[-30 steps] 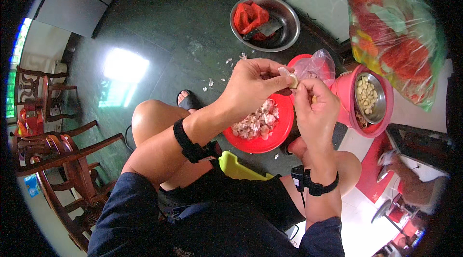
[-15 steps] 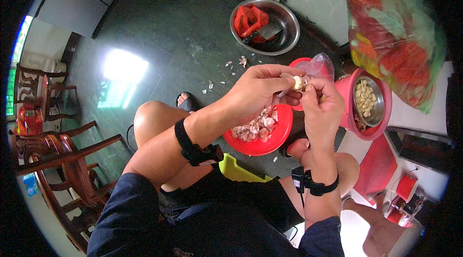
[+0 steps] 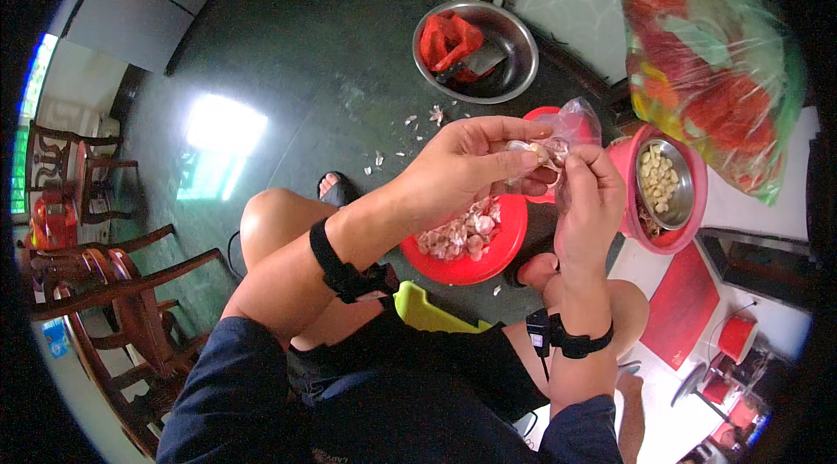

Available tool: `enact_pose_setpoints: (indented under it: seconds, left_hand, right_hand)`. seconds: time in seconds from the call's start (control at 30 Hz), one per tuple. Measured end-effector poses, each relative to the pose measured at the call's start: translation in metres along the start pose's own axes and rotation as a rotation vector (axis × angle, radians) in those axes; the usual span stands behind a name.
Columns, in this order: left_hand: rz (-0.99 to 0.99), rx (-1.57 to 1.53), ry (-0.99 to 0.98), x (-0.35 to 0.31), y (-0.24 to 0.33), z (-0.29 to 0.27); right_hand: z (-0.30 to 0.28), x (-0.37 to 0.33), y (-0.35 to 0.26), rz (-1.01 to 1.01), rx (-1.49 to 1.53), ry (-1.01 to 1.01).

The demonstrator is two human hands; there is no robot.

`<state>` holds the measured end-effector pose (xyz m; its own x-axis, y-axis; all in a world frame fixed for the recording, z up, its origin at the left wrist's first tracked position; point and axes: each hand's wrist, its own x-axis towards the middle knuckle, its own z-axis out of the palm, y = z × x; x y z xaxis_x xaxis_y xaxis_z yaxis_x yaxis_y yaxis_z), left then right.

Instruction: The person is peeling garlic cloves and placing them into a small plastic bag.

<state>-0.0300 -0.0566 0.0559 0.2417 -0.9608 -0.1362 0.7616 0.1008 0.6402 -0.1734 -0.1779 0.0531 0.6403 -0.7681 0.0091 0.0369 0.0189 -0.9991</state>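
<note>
Dark floor tiles (image 3: 288, 37) were seen below, with wooden chairs (image 3: 135, 290) placed at the left and a bright reflection of light (image 3: 225, 124) shown on the tiles. Beyond the knees (image 3: 275, 220), between the two hands, one garlic clove (image 3: 536, 151) was held up in the air. It was gripped by the left hand (image 3: 475, 155), whose thumb and fingers were clamped on it. By the right hand (image 3: 591, 194), the loose garlic skin (image 3: 559, 150) was pinched just beside the clove, with the thumb and forefinger pressed together on it. Below the hands, a red basin (image 3: 510, 257) was placed on the tiles, and it was filled in part with garlic pieces and skins (image 3: 458, 237). At the right, a metal bowl (image 3: 686, 187) with peeled cloves (image 3: 657, 175) was contained in a pink bucket (image 3: 670, 243). Farther ahead, a large metal basin (image 3: 525, 50) was seen, in which a broad-bladed knife (image 3: 482, 60) was laid against a red thing (image 3: 446, 41) whose kind could not be told. Small pieces of skin (image 3: 437, 115) were scattered on the tiles.
</note>
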Motion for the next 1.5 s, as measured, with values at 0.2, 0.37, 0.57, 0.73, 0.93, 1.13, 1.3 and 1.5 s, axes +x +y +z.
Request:
enact_pose_setpoints:
  seconds: [0.2, 0.37, 0.57, 0.73, 0.93, 1.13, 1.3, 1.5]
  left_hand:
    - [0.009, 0.179, 0.091, -0.001, 0.005, 0.004]
    - [0.035, 0.248, 0.109, 0.0, 0.0, 0.002]
    - [0.045, 0.371, 0.134, 0.0, -0.003, 0.003]
    - [-0.037, 0.195, 0.082, 0.0, -0.001, 0.01]
    - [-0.084, -0.146, -0.005, 0.006, -0.001, 0.006]
    - [-0.077, -0.36, -0.003, 0.006, -0.003, -0.003]
    - [-0.071, -0.298, 0.067, 0.011, -0.009, -0.011]
    - [-0.007, -0.27, 0.113, 0.01, -0.017, -0.01]
  right_hand:
    - [0.01, -0.009, -0.014, -0.388, -0.267, 0.062]
    - [0.008, -0.01, -0.019, -0.571, -0.488, -0.017]
    - [0.008, -0.011, -0.017, -0.6, -0.666, -0.002]
    - [0.006, -0.006, 0.006, -0.547, -0.563, 0.022]
    - [0.004, -0.005, 0.005, -0.283, -0.347, 0.084]
    - [0.015, -0.004, -0.009, -0.179, -0.071, 0.075]
    - [0.014, -0.007, -0.007, -0.493, -0.458, 0.038]
    - [0.019, -0.006, 0.0, -0.493, -0.526, 0.002]
